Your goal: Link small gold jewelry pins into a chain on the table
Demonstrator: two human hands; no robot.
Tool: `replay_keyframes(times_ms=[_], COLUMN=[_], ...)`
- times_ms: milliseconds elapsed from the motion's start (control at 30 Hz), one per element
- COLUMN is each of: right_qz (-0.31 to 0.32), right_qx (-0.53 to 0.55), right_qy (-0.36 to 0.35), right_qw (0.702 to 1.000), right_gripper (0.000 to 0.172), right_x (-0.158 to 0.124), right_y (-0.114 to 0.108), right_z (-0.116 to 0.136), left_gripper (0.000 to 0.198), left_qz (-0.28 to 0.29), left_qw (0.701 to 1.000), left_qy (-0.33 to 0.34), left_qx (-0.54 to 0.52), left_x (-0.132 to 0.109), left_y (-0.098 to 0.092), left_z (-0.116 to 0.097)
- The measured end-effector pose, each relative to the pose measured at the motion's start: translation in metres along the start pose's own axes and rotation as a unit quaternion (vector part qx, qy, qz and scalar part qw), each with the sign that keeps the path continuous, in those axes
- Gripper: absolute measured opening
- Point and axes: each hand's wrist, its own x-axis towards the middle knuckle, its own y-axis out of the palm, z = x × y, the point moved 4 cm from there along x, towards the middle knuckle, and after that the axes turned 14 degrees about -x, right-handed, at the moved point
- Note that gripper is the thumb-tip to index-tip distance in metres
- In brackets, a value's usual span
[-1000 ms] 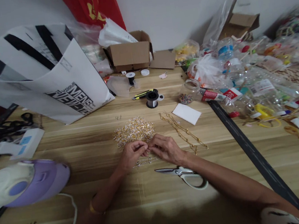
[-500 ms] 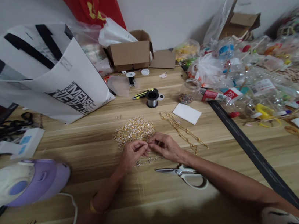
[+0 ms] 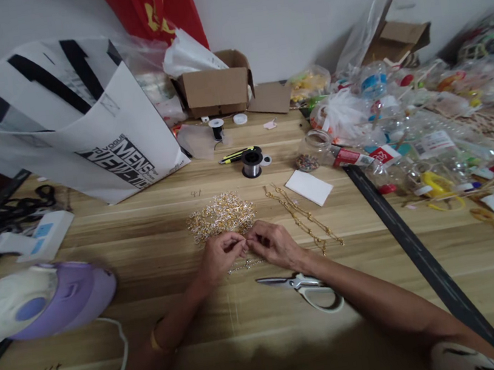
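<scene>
My left hand (image 3: 224, 254) and my right hand (image 3: 272, 242) meet fingertip to fingertip over the wooden table, both pinched; what lies between the fingers is too small to make out. Just beyond them is a pile of gold and silver chain (image 3: 221, 214). A short silver beaded chain (image 3: 245, 265) shows below the fingertips. Gold chains (image 3: 300, 217) lie to the right of my right hand. Scissors (image 3: 305, 287) with pale handles rest near my right forearm, blades pointing left.
Behind the pile stand a wire spool (image 3: 252, 164), a cutter (image 3: 237, 155) and a jar of beads (image 3: 311, 151). A white card (image 3: 309, 187) lies right, before plastic bottles (image 3: 434, 146). Left are a paper bag (image 3: 128, 122) and a purple-white appliance (image 3: 61, 300).
Both hands stay nearly in place, with the fingertips shifted slightly. The short silver chain below them has moved a little, and less of it shows.
</scene>
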Motion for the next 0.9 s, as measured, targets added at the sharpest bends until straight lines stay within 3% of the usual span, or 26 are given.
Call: replay_keyframes(times_ms=[200,467,667,900], right_qz=[-0.006,-0.002,0.036,0.073], right_qx=[-0.053,-0.001,0.135,0.271], right_qy=[-0.057,-0.028,0.032,0.105], right_qw=[0.997,1.000,0.990,0.954], right_gripper=[0.009,0.009,0.012,0.020], right_x=[-0.002,0.000,0.002,0.003], right_y=[0.000,0.000,0.001,0.009], right_z=[0.004,0.003,-0.002,-0.010], left_gripper=[0.007,0.010,0.010,0.011], left_qz=[0.006,0.012,0.023,0.010], left_qw=[0.994,0.971,0.988,0.998], left_qy=[0.048,0.082,0.071,0.045], left_qx=[0.103,0.225,0.137,0.042], left_x=[-0.001,-0.003,-0.002,-0.001], left_y=[-0.001,0.001,0.002,0.002], left_z=[0.004,0.000,-0.001,-0.001])
